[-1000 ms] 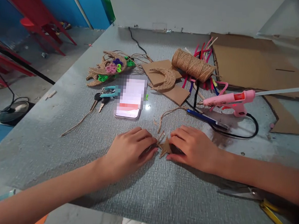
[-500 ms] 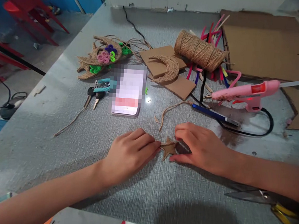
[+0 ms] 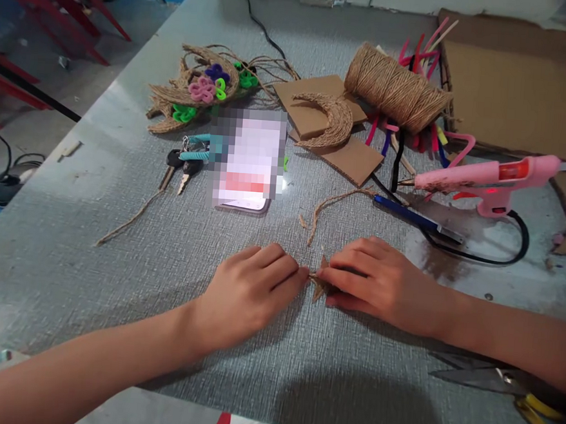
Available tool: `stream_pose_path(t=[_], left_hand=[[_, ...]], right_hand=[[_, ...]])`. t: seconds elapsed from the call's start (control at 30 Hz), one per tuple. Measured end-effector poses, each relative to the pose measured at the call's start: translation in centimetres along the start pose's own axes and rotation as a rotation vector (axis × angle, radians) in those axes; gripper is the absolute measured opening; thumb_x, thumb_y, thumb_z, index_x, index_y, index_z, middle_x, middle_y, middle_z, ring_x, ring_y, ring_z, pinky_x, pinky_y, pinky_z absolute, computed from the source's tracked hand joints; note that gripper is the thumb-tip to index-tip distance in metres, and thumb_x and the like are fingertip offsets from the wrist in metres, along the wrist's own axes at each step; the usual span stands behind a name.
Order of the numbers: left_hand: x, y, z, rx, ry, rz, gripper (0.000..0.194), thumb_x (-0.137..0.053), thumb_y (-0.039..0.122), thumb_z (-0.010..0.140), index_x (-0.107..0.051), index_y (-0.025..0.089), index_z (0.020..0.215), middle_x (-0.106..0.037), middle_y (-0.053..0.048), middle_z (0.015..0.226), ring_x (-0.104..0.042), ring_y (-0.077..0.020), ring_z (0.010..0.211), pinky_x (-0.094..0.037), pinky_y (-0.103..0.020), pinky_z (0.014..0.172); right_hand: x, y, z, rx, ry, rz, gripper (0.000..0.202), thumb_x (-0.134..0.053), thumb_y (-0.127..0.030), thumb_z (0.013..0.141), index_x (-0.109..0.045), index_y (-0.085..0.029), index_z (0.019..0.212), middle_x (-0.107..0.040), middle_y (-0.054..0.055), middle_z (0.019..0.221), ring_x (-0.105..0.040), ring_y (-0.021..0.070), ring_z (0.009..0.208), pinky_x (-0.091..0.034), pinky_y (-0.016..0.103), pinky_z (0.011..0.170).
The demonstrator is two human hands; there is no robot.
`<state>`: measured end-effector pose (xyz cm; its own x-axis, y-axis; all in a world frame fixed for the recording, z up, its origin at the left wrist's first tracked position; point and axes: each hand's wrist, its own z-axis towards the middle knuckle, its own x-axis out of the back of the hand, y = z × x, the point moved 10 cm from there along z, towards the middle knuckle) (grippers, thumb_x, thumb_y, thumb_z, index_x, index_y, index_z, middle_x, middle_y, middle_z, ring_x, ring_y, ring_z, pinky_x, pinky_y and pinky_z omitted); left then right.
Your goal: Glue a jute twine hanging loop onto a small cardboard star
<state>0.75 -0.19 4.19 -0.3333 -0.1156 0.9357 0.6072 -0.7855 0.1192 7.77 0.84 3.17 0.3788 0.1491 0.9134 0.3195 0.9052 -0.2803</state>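
Observation:
A small brown cardboard star (image 3: 320,288) is held between my two hands over the grey table (image 3: 233,376). My left hand (image 3: 258,288) pinches the star's left point, where some twine shows at the fingertips. My right hand (image 3: 379,280) has its fingers closed over the star's right side and hides most of it. Beyond the hands lie a loose piece of twine (image 3: 318,208) and a blue pen-like tool (image 3: 409,216).
Behind are a phone (image 3: 252,158), keys (image 3: 185,169), twine-wrapped crescents (image 3: 173,117), another crescent (image 3: 338,122) on cardboard, and a twine roll (image 3: 398,87). A pink glue gun (image 3: 489,178) with a cable lies right; scissors (image 3: 508,379) lie below my right forearm.
My right hand's fingers have closed over the star, covering more of it. My left hand keeps its pinch. The whole view has shifted slightly.

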Motion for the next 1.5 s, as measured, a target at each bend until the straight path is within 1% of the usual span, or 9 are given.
stream_pose_path(t=[0.23, 0.7, 0.83, 0.97, 1.07, 1.2, 1.3, 1.4, 1.5], left_hand=[[-0.1, 0.3, 0.0, -0.017, -0.007, 0.008, 0.018, -0.047, 0.013, 0.091, -0.063, 0.011, 0.083, -0.059, -0.002, 0.068, -0.051, -0.0154, 0.065, -0.043, -0.027, 0.052], [-0.1, 0.6, 0.1, -0.038, -0.025, -0.057, 0.018, -0.046, 0.012, 0.09, -0.06, 0.012, 0.079, -0.059, -0.001, 0.07, -0.05, -0.0157, 0.066, -0.042, -0.028, 0.053], [0.0, 0.9, 0.1, -0.045, -0.021, -0.031, 0.019, -0.047, 0.011, 0.089, -0.06, 0.013, 0.075, -0.059, -0.001, 0.07, -0.05, -0.0156, 0.066, -0.042, -0.028, 0.052], [-0.1, 1.1, 0.1, -0.059, -0.029, -0.006, 0.021, -0.044, 0.01, 0.09, -0.061, 0.013, 0.079, -0.061, -0.002, 0.074, -0.052, -0.0156, 0.067, -0.043, -0.028, 0.052], [0.0, 0.6, -0.1, -0.041, -0.009, -0.019, 0.02, -0.045, 0.012, 0.091, -0.062, 0.013, 0.081, -0.06, -0.002, 0.071, -0.051, -0.0151, 0.066, -0.043, -0.027, 0.052], [0.1, -1.4, -0.4, 0.101, 0.036, -0.216, 0.014, -0.051, 0.016, 0.089, -0.064, 0.016, 0.084, -0.061, -0.001, 0.071, -0.05, -0.0135, 0.066, -0.045, -0.025, 0.057], [-0.3, -1.6, -0.4, 0.115, 0.0, -0.301, 0.016, -0.049, 0.016, 0.089, -0.063, 0.016, 0.083, -0.061, -0.002, 0.072, -0.05, -0.0134, 0.067, -0.045, -0.025, 0.06], [-0.8, -1.6, -0.2, 0.131, -0.066, -0.3, 0.019, -0.046, 0.017, 0.087, -0.062, 0.015, 0.077, -0.058, -0.003, 0.071, -0.05, -0.0145, 0.067, -0.045, -0.026, 0.059], [-0.7, -1.8, -0.1, 0.139, -0.088, -0.192, 0.021, -0.044, 0.019, 0.085, -0.061, 0.015, 0.072, -0.055, -0.003, 0.068, -0.048, -0.0159, 0.066, -0.043, -0.028, 0.056]], right_hand=[[-0.1, -0.2, 0.0, 0.006, -0.004, -0.03, 0.021, -0.051, -0.031, 0.09, -0.061, -0.016, 0.102, -0.062, 0.003, 0.092, -0.05, 0.0156, 0.086, -0.041, 0.03, 0.074], [0.2, -0.3, -0.1, -0.001, 0.005, -0.149, 0.029, -0.052, -0.035, 0.089, -0.059, -0.014, 0.107, -0.062, 0.004, 0.091, -0.049, 0.017, 0.085, -0.039, 0.031, 0.073], [0.2, -0.4, -0.1, -0.001, -0.006, -0.16, 0.026, -0.051, -0.033, 0.09, -0.058, -0.018, 0.11, -0.06, 0.004, 0.094, -0.048, 0.0165, 0.085, -0.038, 0.031, 0.074], [0.0, -0.4, 0.0, 0.0, -0.027, -0.159, 0.022, -0.05, -0.032, 0.09, -0.059, -0.019, 0.106, -0.06, 0.004, 0.094, -0.048, 0.0166, 0.086, -0.037, 0.031, 0.074], [-0.1, -0.2, 0.0, -0.01, -0.043, -0.156, 0.022, -0.049, -0.033, 0.091, -0.06, -0.019, 0.105, -0.059, 0.004, 0.095, -0.048, 0.0168, 0.087, -0.036, 0.031, 0.075], [-0.1, -0.2, 0.0, -0.007, -0.035, -0.148, 0.024, -0.047, -0.035, 0.091, -0.06, -0.019, 0.104, -0.059, 0.004, 0.093, -0.047, 0.0166, 0.087, -0.035, 0.031, 0.075], [-0.1, -0.2, 0.0, -0.003, -0.021, -0.141, 0.024, -0.047, -0.035, 0.092, -0.06, -0.02, 0.104, -0.059, 0.003, 0.093, -0.047, 0.0163, 0.087, -0.034, 0.03, 0.074], [-0.1, -0.3, 0.0, 0.008, -0.011, -0.148, 0.024, -0.048, -0.035, 0.091, -0.061, -0.02, 0.104, -0.06, 0.002, 0.092, -0.047, 0.0161, 0.086, -0.034, 0.03, 0.074], [-0.1, -0.4, -0.1, 0.019, -0.001, -0.159, 0.025, -0.049, -0.036, 0.091, -0.061, -0.02, 0.105, -0.06, 0.002, 0.091, -0.046, 0.0163, 0.085, -0.033, 0.031, 0.074]])
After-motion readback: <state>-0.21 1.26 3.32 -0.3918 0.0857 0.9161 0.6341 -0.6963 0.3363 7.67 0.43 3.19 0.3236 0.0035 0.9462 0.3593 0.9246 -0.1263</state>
